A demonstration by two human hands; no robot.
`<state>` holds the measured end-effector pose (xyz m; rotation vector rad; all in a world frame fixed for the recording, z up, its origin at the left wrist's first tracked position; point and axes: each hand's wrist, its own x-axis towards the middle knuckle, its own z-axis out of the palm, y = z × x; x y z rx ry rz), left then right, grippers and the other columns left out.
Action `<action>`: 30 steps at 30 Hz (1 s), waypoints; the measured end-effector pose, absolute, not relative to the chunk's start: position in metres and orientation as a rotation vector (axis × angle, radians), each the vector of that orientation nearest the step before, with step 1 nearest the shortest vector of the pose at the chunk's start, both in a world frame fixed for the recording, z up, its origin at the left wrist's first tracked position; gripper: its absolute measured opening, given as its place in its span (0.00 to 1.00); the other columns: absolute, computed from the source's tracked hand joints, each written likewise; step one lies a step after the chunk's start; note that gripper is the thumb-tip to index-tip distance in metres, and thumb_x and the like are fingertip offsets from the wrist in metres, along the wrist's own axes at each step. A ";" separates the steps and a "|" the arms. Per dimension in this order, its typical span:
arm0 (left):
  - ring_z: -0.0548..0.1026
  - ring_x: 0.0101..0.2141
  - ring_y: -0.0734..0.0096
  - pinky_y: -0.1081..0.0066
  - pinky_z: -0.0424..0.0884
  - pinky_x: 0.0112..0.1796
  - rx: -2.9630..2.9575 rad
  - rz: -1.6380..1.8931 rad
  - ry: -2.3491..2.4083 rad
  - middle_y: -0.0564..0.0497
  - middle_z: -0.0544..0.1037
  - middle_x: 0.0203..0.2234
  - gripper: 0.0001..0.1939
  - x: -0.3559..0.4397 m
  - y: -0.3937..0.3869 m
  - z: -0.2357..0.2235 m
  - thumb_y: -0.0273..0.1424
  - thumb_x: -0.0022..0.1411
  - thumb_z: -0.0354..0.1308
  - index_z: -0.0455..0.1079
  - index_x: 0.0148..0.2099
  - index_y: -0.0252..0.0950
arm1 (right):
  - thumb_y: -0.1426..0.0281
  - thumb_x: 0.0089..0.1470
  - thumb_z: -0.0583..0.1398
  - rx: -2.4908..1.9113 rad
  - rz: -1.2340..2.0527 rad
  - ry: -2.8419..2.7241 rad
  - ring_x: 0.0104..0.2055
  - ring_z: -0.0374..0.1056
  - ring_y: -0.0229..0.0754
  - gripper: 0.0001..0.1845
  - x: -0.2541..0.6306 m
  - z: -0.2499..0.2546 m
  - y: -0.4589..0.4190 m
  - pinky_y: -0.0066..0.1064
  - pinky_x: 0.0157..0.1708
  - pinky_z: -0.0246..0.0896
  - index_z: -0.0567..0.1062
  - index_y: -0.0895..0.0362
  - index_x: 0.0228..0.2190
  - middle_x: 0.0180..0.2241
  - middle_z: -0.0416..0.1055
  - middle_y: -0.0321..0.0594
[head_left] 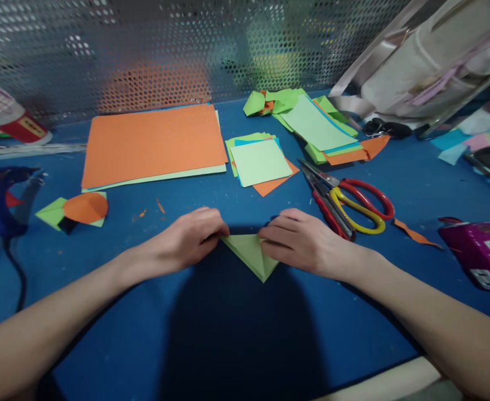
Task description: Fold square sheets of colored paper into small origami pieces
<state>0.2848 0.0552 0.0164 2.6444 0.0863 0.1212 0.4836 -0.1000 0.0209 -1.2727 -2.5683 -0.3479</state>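
A light green piece of paper [251, 253], folded into a triangle, lies on the blue table with its point toward me. My left hand [198, 234] pinches its left corner between thumb and fingers. Over the right part of the triangle, my right hand [292, 239] has its fingers curled down onto the paper, covering that corner. A crease runs from the top edge to the near point. Just beyond the hands sits a stack of small square papers [261, 161], pale green on top. To the right lie scissors [364, 206] with red and yellow handles.
Large orange sheets [155, 145] lie at the back left, before a perforated metal panel [153, 50]. Green scraps [320, 122] are heaped at the back right. A glue gun [2, 195] stands left, near a folded green-and-orange paper piece [86, 209]. A purple box [479, 253] sits right.
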 end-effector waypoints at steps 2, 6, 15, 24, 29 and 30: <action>0.69 0.33 0.70 0.72 0.65 0.35 2.640 0.129 0.069 0.50 0.73 0.30 0.09 0.285 0.056 0.016 0.21 0.60 0.47 0.67 0.36 0.34 | 0.78 0.61 0.50 -1.267 -0.358 -2.575 0.34 0.63 0.38 0.13 0.484 0.021 -0.100 0.32 0.35 0.54 0.73 0.60 0.29 0.32 0.73 0.41; 0.69 0.33 0.70 0.72 0.65 0.35 2.622 0.122 0.054 0.50 0.73 0.30 0.09 0.286 0.057 0.015 0.20 0.60 0.47 0.68 0.36 0.34 | 0.77 0.60 0.51 -1.264 -0.362 -2.590 0.33 0.64 0.38 0.12 0.485 0.020 -0.101 0.33 0.35 0.54 0.72 0.59 0.29 0.32 0.73 0.41; 0.68 0.35 0.71 0.73 0.63 0.36 2.589 0.077 0.033 0.51 0.71 0.31 0.09 0.286 0.057 0.024 0.20 0.60 0.47 0.67 0.37 0.34 | 0.77 0.61 0.51 -1.219 -0.405 -2.635 0.36 0.64 0.37 0.12 0.487 0.018 -0.102 0.34 0.38 0.55 0.72 0.58 0.29 0.35 0.73 0.39; 0.66 0.33 0.69 0.71 0.61 0.34 2.625 -0.014 0.110 0.51 0.69 0.30 0.08 0.288 0.051 0.027 0.25 0.63 0.45 0.66 0.36 0.34 | 0.76 0.61 0.50 -1.197 -0.293 -2.607 0.36 0.64 0.39 0.12 0.486 0.015 -0.102 0.33 0.36 0.57 0.73 0.59 0.31 0.36 0.72 0.43; 0.66 0.35 0.69 0.70 0.61 0.35 2.614 -0.050 0.134 0.50 0.69 0.32 0.09 0.289 0.051 0.028 0.26 0.64 0.44 0.65 0.37 0.35 | 0.75 0.63 0.46 -1.416 -0.161 -2.416 0.36 0.64 0.40 0.15 0.483 0.006 -0.110 0.32 0.35 0.59 0.71 0.61 0.41 0.37 0.71 0.45; 0.66 0.35 0.68 0.70 0.61 0.35 2.615 -0.055 0.135 0.50 0.69 0.32 0.09 0.289 0.051 0.028 0.26 0.64 0.44 0.65 0.37 0.35 | 0.74 0.64 0.46 -1.475 -0.130 -2.350 0.36 0.64 0.40 0.15 0.483 0.004 -0.113 0.32 0.34 0.59 0.71 0.61 0.43 0.37 0.71 0.45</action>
